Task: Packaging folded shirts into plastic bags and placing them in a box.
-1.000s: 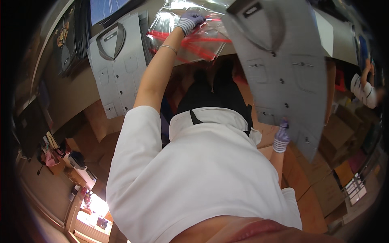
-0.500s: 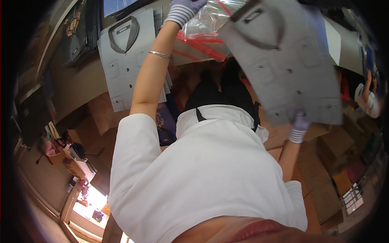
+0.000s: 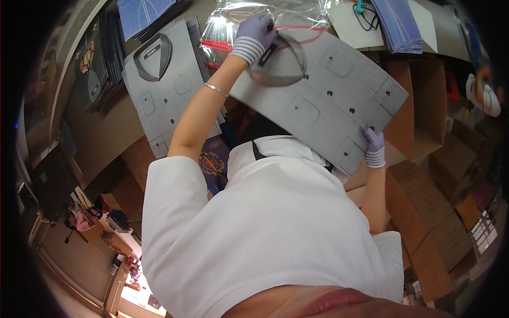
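A folded grey shirt [image 3: 328, 100] with a darker collar is held tilted in front of me, above the worktable. My left hand [image 3: 254, 34], in a purple glove with a striped cuff, grips it at the collar, right against the mouth of a clear plastic bag [image 3: 275, 16] with a red strip. My right hand [image 3: 374, 146], gloved the same way, pinches the shirt's lower edge. A thin bracelet [image 3: 214, 89] sits on my left forearm. My white top fills the lower half of the view.
A second folded grey shirt [image 3: 164, 90] lies on the brown table to the left, beside a stack of dark garments [image 3: 98, 69]. Blue folded items [image 3: 397, 21] lie at the top right. Cardboard boxes [image 3: 424, 212] crowd the right side. Another person's hand [image 3: 485, 95] shows at the far right.
The grey shirt has swung down and turned, bringing its collar toward the bag. My left hand went from the bag to the collar. My right hand rose with the lower edge.
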{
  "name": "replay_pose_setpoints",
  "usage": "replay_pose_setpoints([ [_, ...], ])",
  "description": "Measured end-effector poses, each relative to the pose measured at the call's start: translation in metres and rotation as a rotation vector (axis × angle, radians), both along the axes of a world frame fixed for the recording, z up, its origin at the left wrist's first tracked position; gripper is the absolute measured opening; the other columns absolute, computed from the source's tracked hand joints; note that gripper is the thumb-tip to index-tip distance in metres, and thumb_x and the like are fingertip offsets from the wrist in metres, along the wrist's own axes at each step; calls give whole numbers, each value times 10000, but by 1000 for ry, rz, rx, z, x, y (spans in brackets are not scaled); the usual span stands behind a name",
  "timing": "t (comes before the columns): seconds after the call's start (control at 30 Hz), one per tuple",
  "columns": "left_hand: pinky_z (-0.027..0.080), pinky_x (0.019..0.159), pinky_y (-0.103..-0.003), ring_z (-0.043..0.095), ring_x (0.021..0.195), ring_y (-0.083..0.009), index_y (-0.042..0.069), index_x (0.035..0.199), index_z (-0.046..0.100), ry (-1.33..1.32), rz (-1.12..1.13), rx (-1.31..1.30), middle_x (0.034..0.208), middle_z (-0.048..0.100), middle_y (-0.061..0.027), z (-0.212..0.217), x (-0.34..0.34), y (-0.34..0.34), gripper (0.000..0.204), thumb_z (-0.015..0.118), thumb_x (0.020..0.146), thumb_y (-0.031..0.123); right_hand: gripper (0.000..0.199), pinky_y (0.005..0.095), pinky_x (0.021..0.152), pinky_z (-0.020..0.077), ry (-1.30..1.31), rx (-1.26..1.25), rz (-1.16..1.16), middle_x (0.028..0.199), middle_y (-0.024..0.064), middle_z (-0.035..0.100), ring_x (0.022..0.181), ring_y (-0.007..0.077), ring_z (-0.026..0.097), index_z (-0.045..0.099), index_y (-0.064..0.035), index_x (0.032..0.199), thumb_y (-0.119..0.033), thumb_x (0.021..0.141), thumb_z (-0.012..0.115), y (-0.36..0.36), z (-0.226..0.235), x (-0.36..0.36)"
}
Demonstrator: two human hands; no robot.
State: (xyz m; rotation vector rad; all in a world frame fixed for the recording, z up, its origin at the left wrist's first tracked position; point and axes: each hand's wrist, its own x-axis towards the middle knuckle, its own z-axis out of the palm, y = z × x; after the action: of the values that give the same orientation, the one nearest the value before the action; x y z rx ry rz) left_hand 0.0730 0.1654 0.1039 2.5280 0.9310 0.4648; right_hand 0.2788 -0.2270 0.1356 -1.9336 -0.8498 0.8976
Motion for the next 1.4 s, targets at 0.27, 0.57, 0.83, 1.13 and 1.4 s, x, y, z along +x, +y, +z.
replay_pose_setpoints([
  [0.27,442,779,-367,550,911,-259,77,1083,518,149,404,90,921,587,-111,-37,-51,-9,438,628,719,294,292,239,707,433,449,141,-402,848,26,568,760,116,521,575,-11,930,-166,713,694,13,-15,-18],
  [0.57,455,771,-378,573,858,-288,106,795,654,233,369,-210,867,611,-129,-58,-47,-2,256,619,693,338,364,249,742,426,331,184,-403,934,49,554,816,133,518,531,2,1034,-137,729,674,6,-3,1],
  [0.83,457,721,-375,573,796,-289,79,823,614,-5,380,-88,826,605,-117,-38,-60,-12,147,610,723,187,472,307,841,401,366,85,-523,1031,99,534,926,204,508,471,42,1116,-169,735,654,-4,-28,5],
  [1.13,470,644,-336,584,699,-275,39,804,611,-403,217,-32,754,604,-120,-17,-53,-24,99,617,720,92,410,349,824,448,658,199,-665,1018,132,554,916,245,545,487,45,1097,-168,769,612,12,-39,-18],
  [1.4,538,580,-296,615,648,-216,-46,898,572,-1000,671,-1403,776,618,-120,-61,-30,-27,235,562,839,182,311,398,845,453,904,108,-646,1004,79,569,949,241,539,523,-68,1053,-201,789,620,59,-94,-56],
])
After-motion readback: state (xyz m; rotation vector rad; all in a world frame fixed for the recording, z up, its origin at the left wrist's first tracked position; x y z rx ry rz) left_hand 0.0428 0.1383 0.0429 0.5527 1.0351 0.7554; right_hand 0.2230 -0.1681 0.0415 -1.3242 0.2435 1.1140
